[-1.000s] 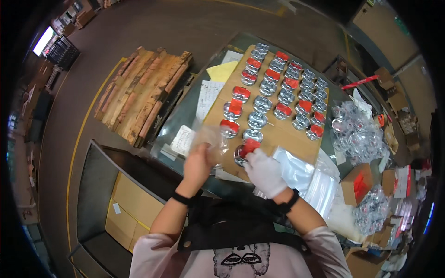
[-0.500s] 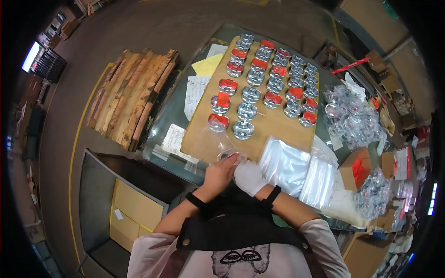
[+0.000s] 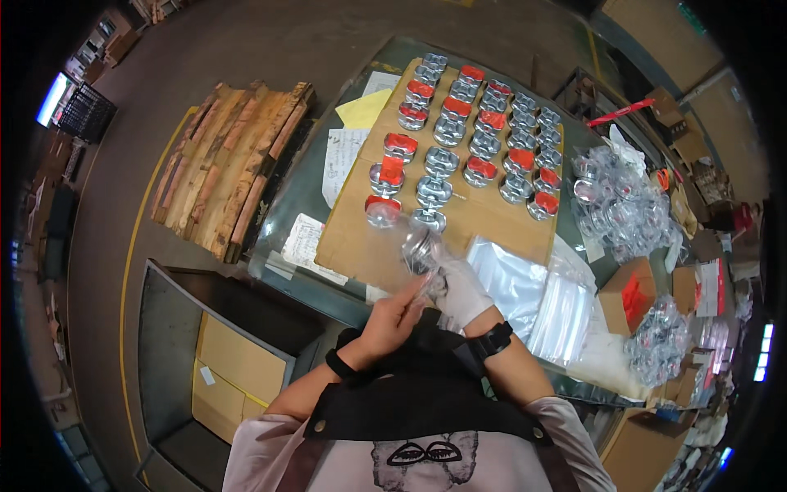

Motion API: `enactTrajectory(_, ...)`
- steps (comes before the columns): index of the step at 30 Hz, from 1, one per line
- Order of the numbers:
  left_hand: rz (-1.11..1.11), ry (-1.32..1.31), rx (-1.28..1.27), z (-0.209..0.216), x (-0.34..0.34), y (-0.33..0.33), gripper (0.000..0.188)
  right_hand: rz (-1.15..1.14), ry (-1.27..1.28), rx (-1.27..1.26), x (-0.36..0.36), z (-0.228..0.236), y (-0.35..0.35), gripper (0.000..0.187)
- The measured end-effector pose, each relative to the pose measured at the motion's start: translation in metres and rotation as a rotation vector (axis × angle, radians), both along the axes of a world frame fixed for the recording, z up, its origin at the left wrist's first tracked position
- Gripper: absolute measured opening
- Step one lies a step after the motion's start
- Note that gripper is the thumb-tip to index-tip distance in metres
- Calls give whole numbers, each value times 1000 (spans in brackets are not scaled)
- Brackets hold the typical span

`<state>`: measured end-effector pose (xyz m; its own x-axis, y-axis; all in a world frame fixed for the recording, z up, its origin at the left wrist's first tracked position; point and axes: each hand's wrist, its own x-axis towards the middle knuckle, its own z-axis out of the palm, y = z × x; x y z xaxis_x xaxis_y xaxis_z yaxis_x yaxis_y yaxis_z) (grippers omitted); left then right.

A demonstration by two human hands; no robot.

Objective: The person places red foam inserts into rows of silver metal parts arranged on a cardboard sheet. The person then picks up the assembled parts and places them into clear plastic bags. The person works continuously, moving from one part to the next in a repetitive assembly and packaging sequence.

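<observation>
Right in front of me a silver metal piston [image 3: 418,251] is tilted up above the front edge of the cardboard sheet, with a clear plastic bag around it that is partly blurred. My right hand [image 3: 463,297], in a white glove, is closed on the piston. My bare left hand [image 3: 392,322] pinches the lower edge of the bag just beside it; the fingertips are partly hidden. Beyond my hands, rows of pistons [image 3: 441,161] stand on the brown cardboard [image 3: 348,238], several with red patches on top. Flat clear plastic bags [image 3: 512,283] lie stacked by my right hand.
A heap of bagged pistons [image 3: 623,197] lies on the table's right side. Nearer me are a small carton [image 3: 630,295] with red pieces and another bagged bundle [image 3: 660,340]. Papers [image 3: 307,244] lie on the left. A wooden pallet [image 3: 234,168] and a dark metal bin [image 3: 217,328] stand left of the table.
The piston in its bag has risen and moved forward, coming into view above my hands. My right hand has shifted slightly right, and the left hand slightly down.
</observation>
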<state>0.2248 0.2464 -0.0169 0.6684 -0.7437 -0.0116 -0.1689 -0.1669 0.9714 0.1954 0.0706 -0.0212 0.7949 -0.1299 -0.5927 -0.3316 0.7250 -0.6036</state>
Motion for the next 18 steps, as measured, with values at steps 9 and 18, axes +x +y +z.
enactTrajectory(9,331,434,-86,20,34,3,30,497,-146,-1450,8,27,21,30)
enactTrajectory(18,27,-365,193,-1,26,7,44,257,95,-988,-19,-28,10,50)
